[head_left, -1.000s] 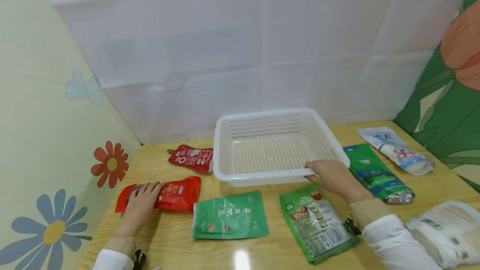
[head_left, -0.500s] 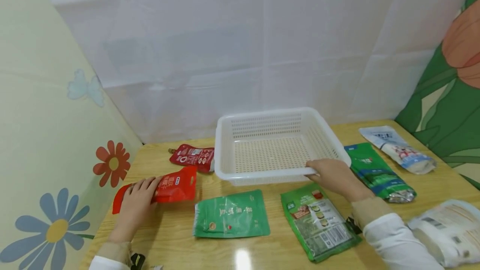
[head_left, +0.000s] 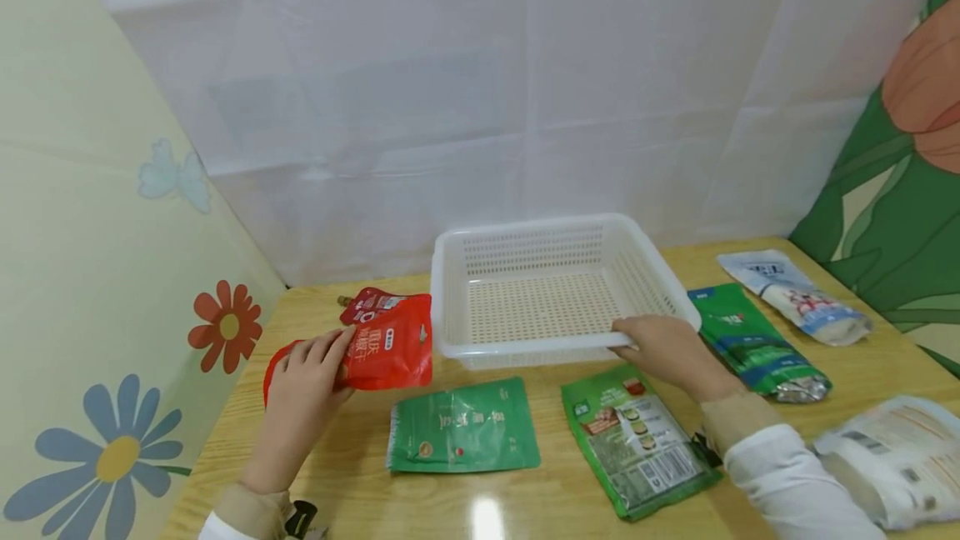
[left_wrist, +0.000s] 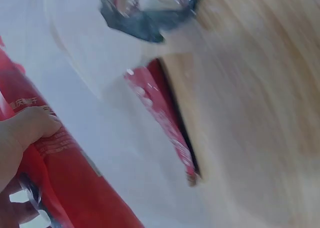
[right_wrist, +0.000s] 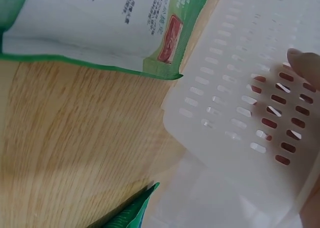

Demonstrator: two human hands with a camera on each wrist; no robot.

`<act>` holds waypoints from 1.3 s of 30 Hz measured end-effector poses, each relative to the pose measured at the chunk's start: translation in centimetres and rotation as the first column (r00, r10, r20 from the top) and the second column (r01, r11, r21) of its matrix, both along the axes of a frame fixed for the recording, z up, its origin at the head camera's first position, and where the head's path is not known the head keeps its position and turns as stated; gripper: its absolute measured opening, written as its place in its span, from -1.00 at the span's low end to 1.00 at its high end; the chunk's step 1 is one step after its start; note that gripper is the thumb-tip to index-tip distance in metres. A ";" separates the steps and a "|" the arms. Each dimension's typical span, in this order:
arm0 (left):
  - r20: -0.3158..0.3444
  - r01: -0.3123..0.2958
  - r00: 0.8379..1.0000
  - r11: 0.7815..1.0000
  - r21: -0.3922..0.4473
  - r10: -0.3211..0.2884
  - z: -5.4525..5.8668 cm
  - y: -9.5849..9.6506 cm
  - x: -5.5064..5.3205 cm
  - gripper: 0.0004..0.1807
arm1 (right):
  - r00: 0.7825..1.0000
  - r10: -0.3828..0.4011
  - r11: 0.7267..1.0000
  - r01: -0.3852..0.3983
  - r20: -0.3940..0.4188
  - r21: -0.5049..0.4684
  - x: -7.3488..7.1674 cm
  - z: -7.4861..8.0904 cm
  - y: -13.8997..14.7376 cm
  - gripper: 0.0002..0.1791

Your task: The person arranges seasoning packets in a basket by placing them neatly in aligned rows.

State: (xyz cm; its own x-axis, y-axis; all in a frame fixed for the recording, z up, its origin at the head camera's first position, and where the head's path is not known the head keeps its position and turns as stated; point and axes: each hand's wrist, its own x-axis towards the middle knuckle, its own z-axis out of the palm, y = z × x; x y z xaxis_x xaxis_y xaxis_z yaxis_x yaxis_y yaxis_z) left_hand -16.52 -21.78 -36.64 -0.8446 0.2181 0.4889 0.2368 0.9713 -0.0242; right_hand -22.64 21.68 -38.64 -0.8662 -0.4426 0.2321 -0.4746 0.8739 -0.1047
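My left hand grips a bright red snack pouch and holds it above the table, left of the basket. Its thumb presses on the pouch's printed face in the left wrist view. A darker red spouted pouch lies behind, partly covered by the held one in the head view. My right hand pinches the front rim of a white perforated plastic basket near its right corner. In the right wrist view, the thumb rests against the slotted wall; the fingers are mostly hidden there.
On the wooden table, a green pouch lies front centre and a green barcoded pouch lies right of it. A green-blue pouch, a white-blue pouch and a white bag lie at the right. A white cloth hangs behind.
My left hand has lifted the red pouch off the table and moved it right towards the basket, tilting it up. The right hand and the basket have stayed in place.
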 end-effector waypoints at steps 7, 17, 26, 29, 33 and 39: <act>-0.077 0.041 0.996 0.998 0.052 -0.037 0.5 2.6 0.5 -0.14 | 1.000 -0.022 1.000 0.022 -0.018 -0.010 0.0 -0.3 0.2 -0.81; -0.139 0.117 0.984 0.993 0.031 -0.112 0.6 5.0 0.8 -0.15 | 0.997 -0.053 0.991 0.047 -0.047 -0.122 1.2 -0.3 -0.3 -0.39; -0.140 0.140 0.981 0.989 0.039 -0.133 1.2 7.1 1.5 -0.14 | 0.920 0.043 0.896 -0.208 -0.390 -0.392 5.1 -0.1 -6.0 -0.58; -0.151 0.151 0.978 0.988 0.042 -0.143 1.1 7.9 1.7 -0.15 | 0.976 0.069 0.845 -0.168 -0.208 -0.508 6.8 0.1 -8.3 -0.71; -0.177 0.174 0.970 0.984 0.038 -0.164 0.8 8.9 1.8 -0.18 | 0.988 0.135 0.735 -0.046 0.080 -0.677 8.6 0.4 -10.7 -0.70; -0.218 0.219 0.951 0.975 -0.023 -0.219 0.0 10.3 2.1 -0.19 | 0.911 0.122 0.575 0.259 0.394 -0.776 9.8 1.4 -13.4 -0.48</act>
State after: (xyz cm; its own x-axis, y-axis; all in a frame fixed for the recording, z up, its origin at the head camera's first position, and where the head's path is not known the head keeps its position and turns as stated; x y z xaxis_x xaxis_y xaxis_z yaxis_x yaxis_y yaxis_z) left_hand -14.47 -11.43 -36.60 -0.6492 0.3849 0.6561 0.4331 0.8961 -0.0971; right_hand -12.86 8.26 -37.27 -0.9781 -0.1727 0.1160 -0.1723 0.3602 -0.9168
